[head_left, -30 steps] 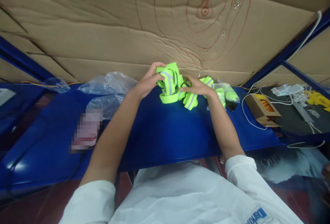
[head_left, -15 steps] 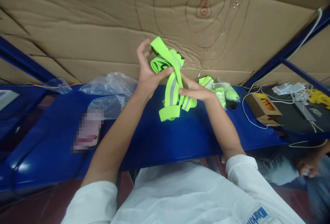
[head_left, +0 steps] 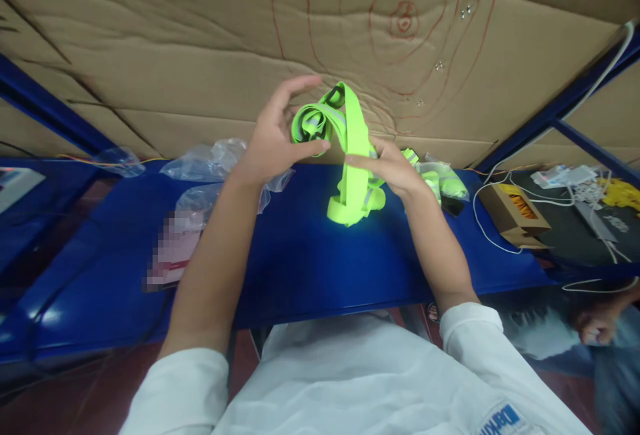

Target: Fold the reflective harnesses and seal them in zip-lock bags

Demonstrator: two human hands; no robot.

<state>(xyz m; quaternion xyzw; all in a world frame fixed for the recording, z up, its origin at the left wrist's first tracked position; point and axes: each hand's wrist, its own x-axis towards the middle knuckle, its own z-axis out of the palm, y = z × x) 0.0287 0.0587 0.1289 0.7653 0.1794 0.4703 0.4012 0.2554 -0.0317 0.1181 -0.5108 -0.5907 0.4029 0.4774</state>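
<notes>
Both of my hands hold a neon yellow-green reflective strap (head_left: 356, 121) with grey stripes and black fittings, raised above the blue table. My left hand (head_left: 274, 136) cups its coiled part, thumb along the near side and index finger stretched out over it. My right hand (head_left: 393, 165) pinches the strap farther right, thumb in front; its other fingers are partly hidden behind the band. From there a loop hangs down below the right hand. Just beyond the right wrist lie more neon bundles (head_left: 453, 185), some in clear plastic.
Clear plastic bags (head_left: 197, 163) and a pixelated pinkish object (head_left: 173, 258) lie left on the blue table (head_left: 305, 275). An open cardboard box (head_left: 515, 215) and white cables stand right. Cardboard (head_left: 200, 35) lines the back. Another person's hand (head_left: 597, 328) shows lower right.
My left hand has shifted a little left and its fingers have opened wider around the coil. The strap's upper end has swung over to the right into an arch between my hands.
</notes>
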